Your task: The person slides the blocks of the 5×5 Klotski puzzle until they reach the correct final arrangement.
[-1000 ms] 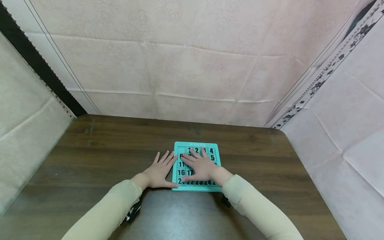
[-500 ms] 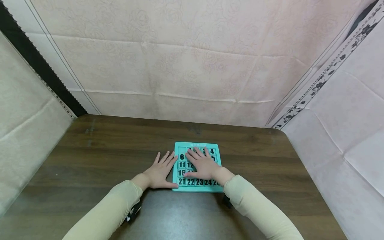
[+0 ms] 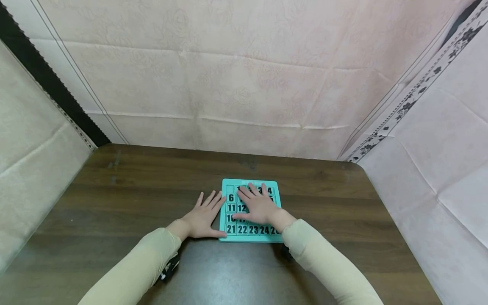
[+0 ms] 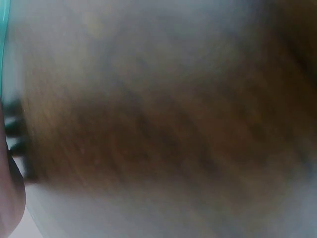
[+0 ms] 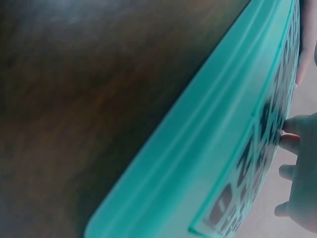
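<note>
A teal number puzzle board [image 3: 249, 239] with black numerals in a square grid lies flat on the table in the head view. My left hand [image 3: 202, 218] is spread along its left edge, thumb at the lower left corner and fingertips by the upper left side. Over the middle and right of the grid lies my right hand [image 3: 259, 207], fingers extended and spread, hiding several numerals. The right wrist view shows the board's thick rim [image 5: 173, 148] close up, with fingertips at the numbered face. Only a strip of the left hand [image 4: 11, 198] enters the left wrist view.
The brown wooden table [image 3: 133, 199] reaches back to a pale patterned cloth wall [image 3: 228, 93]. White cloth sides [image 3: 438, 178] slope up at left and right. Dark wrist devices [image 3: 169, 269] sit under the cream sleeves [image 3: 131, 267].
My right hand has slid slightly up and to the right across the grid, uncovering numerals in the left columns and bottom row. The left hand and the board stay nearly in place.
</note>
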### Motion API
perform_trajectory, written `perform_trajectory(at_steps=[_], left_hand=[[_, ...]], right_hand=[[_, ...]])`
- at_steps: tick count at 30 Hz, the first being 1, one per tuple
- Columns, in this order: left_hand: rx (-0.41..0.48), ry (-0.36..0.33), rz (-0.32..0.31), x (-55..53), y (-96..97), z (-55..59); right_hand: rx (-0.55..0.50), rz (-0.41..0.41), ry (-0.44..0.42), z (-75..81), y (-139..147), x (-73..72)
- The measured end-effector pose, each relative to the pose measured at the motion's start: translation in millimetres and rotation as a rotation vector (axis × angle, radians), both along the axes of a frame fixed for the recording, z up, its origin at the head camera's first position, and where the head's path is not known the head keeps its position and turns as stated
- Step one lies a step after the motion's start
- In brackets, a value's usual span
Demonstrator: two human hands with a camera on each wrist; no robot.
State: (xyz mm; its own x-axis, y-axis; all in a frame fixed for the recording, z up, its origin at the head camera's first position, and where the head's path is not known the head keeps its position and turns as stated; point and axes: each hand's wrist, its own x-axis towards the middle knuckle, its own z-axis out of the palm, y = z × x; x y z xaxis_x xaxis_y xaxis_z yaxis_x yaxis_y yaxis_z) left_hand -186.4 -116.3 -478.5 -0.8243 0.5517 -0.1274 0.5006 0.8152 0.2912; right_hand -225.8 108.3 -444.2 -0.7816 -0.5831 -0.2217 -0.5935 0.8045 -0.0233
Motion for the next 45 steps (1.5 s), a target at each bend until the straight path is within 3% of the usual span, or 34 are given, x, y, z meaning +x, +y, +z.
perform_trajectory(at_steps=[31, 45], left_hand=[[-0.010, 0.005, -0.015, -2.4, 0.0, -0.8], [-0.013, 0.001, 0.003, -1.5, -0.2, -2.4]], right_hand=[[0.000, 0.034, -0.031, 5.9, -17.4, 0.4], [-0.043, -0.035, -0.022, 3.2, 8.3, -0.6]])
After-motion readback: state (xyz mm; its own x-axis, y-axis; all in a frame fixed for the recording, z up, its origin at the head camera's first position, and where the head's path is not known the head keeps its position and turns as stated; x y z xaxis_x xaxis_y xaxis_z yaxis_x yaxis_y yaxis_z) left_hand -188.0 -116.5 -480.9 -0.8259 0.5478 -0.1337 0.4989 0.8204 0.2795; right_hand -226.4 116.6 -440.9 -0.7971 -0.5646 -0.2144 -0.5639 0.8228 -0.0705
